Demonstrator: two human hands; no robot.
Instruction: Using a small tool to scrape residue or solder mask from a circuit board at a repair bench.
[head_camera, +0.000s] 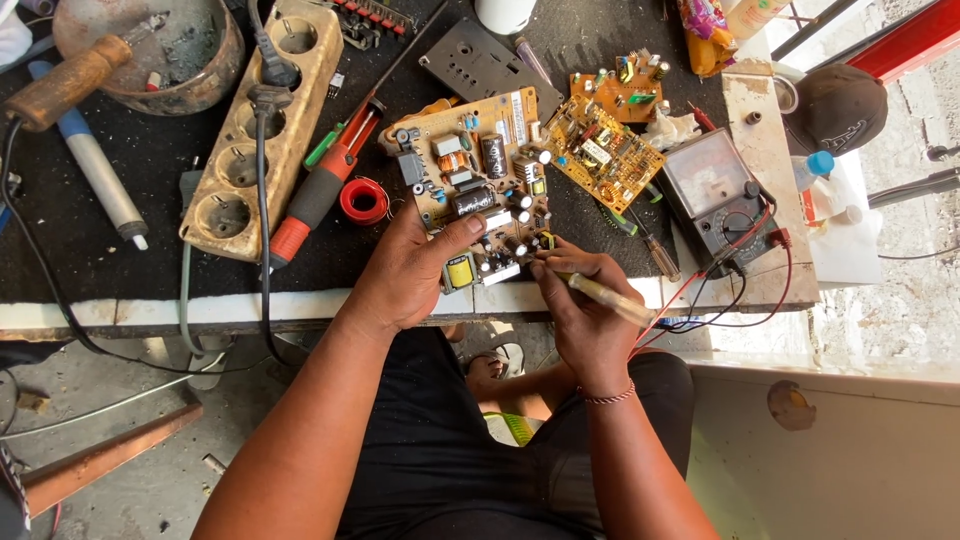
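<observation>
Both hands grip at the bench edge: left hand (405, 275) clamps circuit board (478, 180), right hand (580, 300) pinches probe (605, 293).

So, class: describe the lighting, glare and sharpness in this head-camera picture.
Head view: daylight, strongest at right, washing out the pale ground and the meter face; the circuit board and both hands, left and right, look sharp; straight edges bow slightly near the frame's border.

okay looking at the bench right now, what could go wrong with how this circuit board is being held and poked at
The circuit board hangs partly over the bench edge, propped only by the left hand; it might tip or slip. The right hand works a thin tool among crowded parts, so a slip could bridge or bend them. The meter leads trail beside that wrist and could snag.
</observation>
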